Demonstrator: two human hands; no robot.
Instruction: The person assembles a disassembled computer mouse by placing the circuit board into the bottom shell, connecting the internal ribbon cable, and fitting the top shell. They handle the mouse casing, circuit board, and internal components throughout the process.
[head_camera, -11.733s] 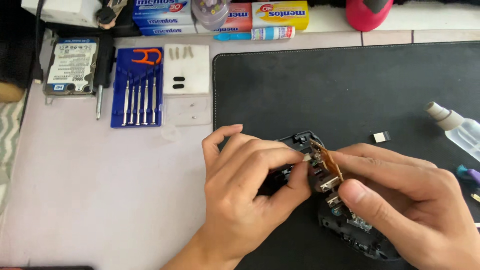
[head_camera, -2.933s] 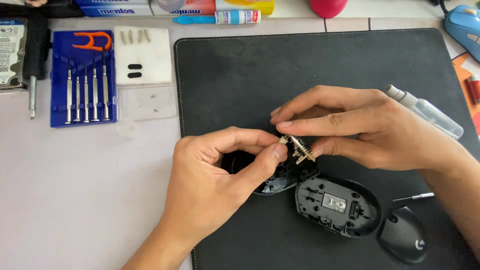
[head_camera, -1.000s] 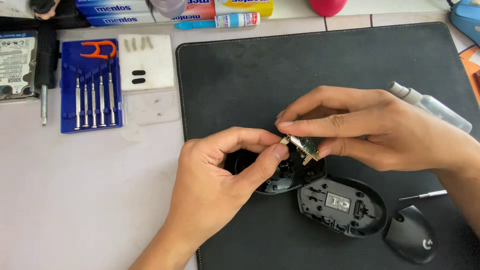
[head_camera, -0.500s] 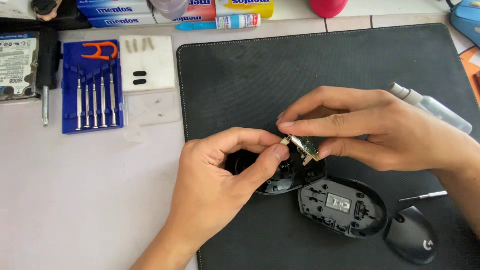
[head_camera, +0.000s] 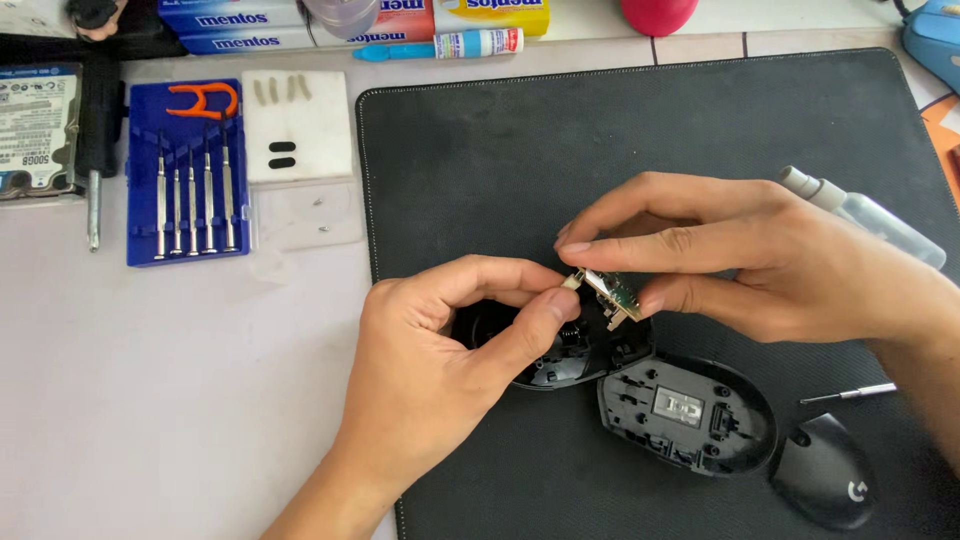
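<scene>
My right hand (head_camera: 770, 265) pinches a small green circuit board (head_camera: 615, 292) between thumb and fingers, just above an opened black mouse shell (head_camera: 560, 355). My left hand (head_camera: 440, 370) holds that shell, and its thumb and index tip grip a small pale connector (head_camera: 573, 279) at the board's left end. A second black mouse half (head_camera: 690, 415), inside up, lies to the right on the black mat (head_camera: 560, 150). The black top cover (head_camera: 825, 470) lies further right.
A blue case of small screwdrivers (head_camera: 188, 175) and a white tray (head_camera: 295, 125) sit at left beside a hard drive (head_camera: 35, 130). A clear squeeze bottle (head_camera: 870, 215) and a thin screwdriver (head_camera: 850, 393) lie at right. Candy boxes (head_camera: 250, 15) line the back.
Since 11.7 s ago the view has shifted and the mouse halves lie apart. Over the last second both hands have held almost still on the board and the connector.
</scene>
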